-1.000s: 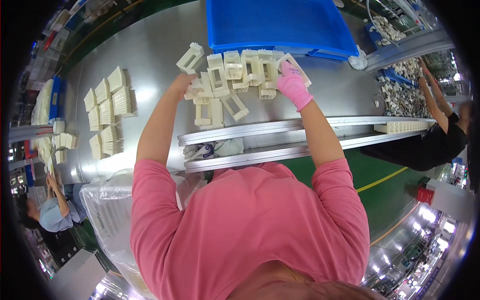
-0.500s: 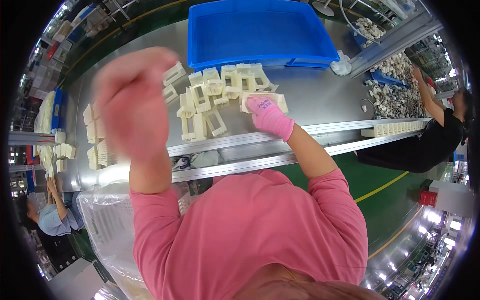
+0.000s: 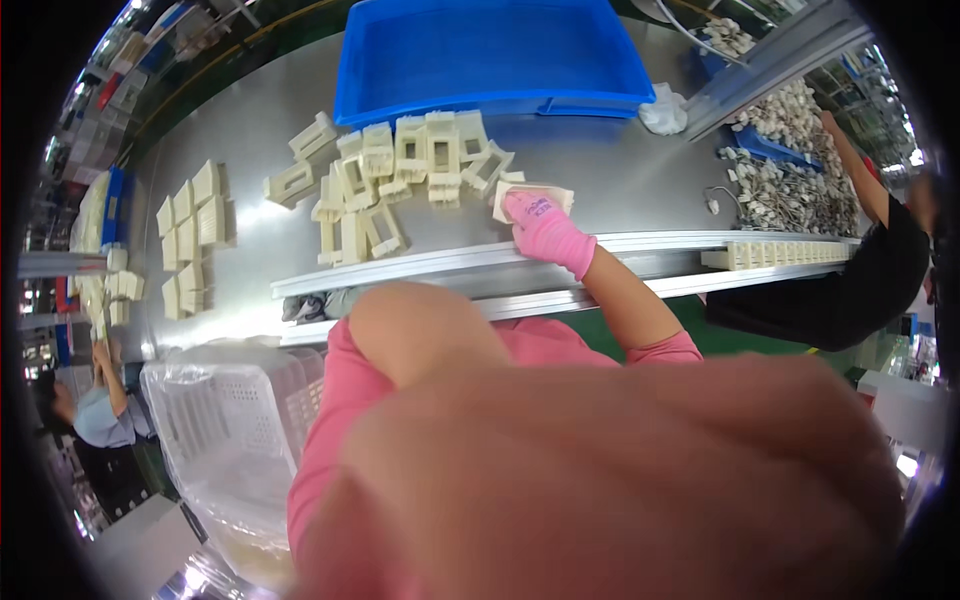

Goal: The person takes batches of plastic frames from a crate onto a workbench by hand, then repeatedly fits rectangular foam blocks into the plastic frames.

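My right hand (image 3: 545,230), in a pink glove with purple print on it, grips a cream plastic frame (image 3: 565,196) at the front of the metal worktable. The frame is partly covered by the glove. Large and blurred, my bare left hand (image 3: 640,470) is raised close to the camera over the lower part of the view. Its fingers cannot be made out. Left of my right hand lies a loose pile of similar cream rectangular frames (image 3: 442,150). Two more frames, one of them a separate frame (image 3: 292,183), lie at the pile's left.
Behind the pile stands a blue bin (image 3: 490,60). Grouped cream parts (image 3: 186,245) sit farther left. A white plastic bag (image 3: 663,110) lies right of the bin. A clear-wrapped white crate (image 3: 215,400) stands at lower left. Co-workers work at both sides; wired parts (image 3: 790,190) heap up right.
My left hand has swung from above the table's left side back close to the camera. My right hand still holds the frame. The view has shifted slightly, uncovering the grouped parts at left.
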A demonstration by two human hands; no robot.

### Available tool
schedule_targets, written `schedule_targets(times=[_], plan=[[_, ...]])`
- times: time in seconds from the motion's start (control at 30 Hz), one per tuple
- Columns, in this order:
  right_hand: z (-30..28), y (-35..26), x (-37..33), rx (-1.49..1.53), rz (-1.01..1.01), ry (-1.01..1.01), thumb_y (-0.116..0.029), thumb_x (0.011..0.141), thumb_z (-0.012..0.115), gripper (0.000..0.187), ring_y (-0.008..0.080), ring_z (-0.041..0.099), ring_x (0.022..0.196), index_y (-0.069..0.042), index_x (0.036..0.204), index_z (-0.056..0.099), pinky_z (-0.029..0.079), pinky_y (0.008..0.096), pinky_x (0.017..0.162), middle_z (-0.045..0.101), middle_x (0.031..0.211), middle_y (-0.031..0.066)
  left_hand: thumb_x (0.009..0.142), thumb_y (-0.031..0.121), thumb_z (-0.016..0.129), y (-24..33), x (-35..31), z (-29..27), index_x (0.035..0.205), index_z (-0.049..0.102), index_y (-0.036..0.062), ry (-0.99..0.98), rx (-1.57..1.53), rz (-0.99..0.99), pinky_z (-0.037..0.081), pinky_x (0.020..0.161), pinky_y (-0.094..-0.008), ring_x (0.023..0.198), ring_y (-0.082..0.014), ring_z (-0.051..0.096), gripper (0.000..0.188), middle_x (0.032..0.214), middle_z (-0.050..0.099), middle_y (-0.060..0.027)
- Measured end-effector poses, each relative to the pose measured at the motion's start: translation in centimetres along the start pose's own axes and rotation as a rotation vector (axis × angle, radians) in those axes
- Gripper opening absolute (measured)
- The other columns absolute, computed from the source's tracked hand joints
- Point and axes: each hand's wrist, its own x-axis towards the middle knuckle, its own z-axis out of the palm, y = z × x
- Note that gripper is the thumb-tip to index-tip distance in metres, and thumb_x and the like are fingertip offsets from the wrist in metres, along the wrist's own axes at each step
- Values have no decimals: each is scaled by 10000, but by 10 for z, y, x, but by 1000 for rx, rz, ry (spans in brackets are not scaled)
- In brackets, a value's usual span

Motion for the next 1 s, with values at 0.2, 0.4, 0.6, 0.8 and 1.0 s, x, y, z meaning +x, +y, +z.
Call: schedule_targets(times=[0.2, 0.4, 0.6, 0.8, 1.0], plan=[[14, 3, 0, 54, -148, 259, -79, 688, 453, 293, 358, 498, 866, -15, 974, 460, 393, 407, 794, 511, 953, 198, 803, 181, 454, -86, 18, 57, 911, 532, -22, -111, -120, -173, 427, 696, -327, 767, -252, 547, 243, 807, 562, -151], [15, 4, 3, 56, -142, 233, -70, 664, 450, 333, 359, 487, 869, -17, 992, 469, 394, 416, 788, 497, 942, 203, 812, 133, 430, -103, 28, 78, 901, 532, -33, -469, -276, -337, 425, 687, -332, 759, -260, 546, 215, 795, 566, -155], [-9, -10, 0, 38, -29, 143, -110, 682, 484, 311, 323, 493, 944, -47, 985, 508, 400, 394, 797, 511, 982, 184, 755, 108, 500, -96, 4, 4, 975, 521, -14, -432, 506, -201, 379, 835, -399, 946, -322, 475, 252, 985, 529, -160], [-8, -35, 9, -65, -331, 373, -70, 664, 512, 182, 265, 555, 767, -65, 835, 573, 422, 352, 706, 572, 823, 129, 726, 271, 551, -121, -78, -154, 1168, 406, -50, 252, 1152, -1151, 404, 831, -337, 978, -296, 502, 565, 1069, 511, -201], [-51, -34, 13, -3, -389, 403, -27, 659, 505, 290, 292, 526, 891, -53, 947, 527, 427, 360, 761, 557, 946, 120, 807, 195, 448, -103, -116, -202, 1004, 487, -1, 644, 550, -1317, 471, 563, -297, 602, -181, 549, 281, 738, 558, -97]])
